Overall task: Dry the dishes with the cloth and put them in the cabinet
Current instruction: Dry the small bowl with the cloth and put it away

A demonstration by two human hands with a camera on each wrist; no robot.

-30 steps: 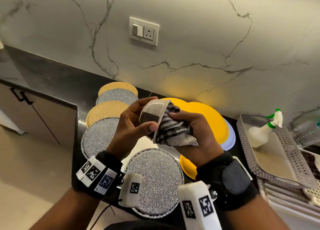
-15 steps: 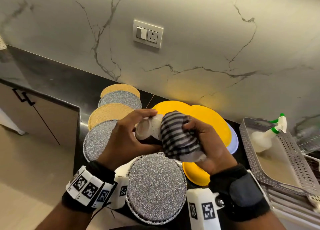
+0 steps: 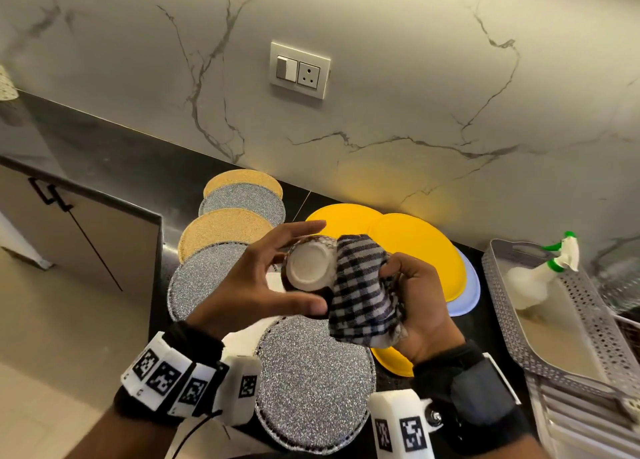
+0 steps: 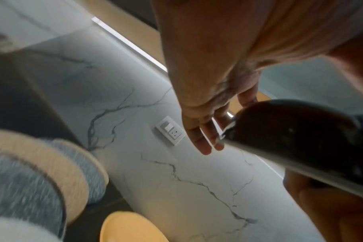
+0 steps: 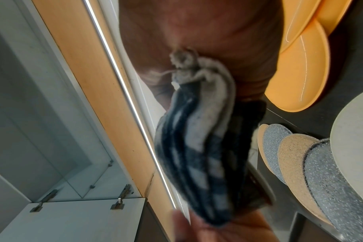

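Taking the wall socket (image 3: 300,70) as your anchor: far down-left of it there's the cabinet door (image 3: 79,237) with its black handle, then closer in a row of overlapping glittery gold and silver placemats (image 3: 239,209) on the black counter (image 3: 104,160). Pretty much straight below the socket, your left hand (image 3: 258,285) has the small bowl (image 3: 310,268) cradled between thumb and spread fingers, pale base turned up toward you, and it's up off the counter. Right beside it, touching the bowl's side, is the checked cloth (image 3: 363,292), bunched up in your right hand (image 3: 420,306) with the fingers curled round it. Below and just right of the socket, behind your hands, are the yellow plates (image 3: 419,247) with a pale blue one peeking out. Far right of the socket sits the grey perforated tray (image 3: 588,306) with a spray bottle (image 3: 540,275) lying in it.
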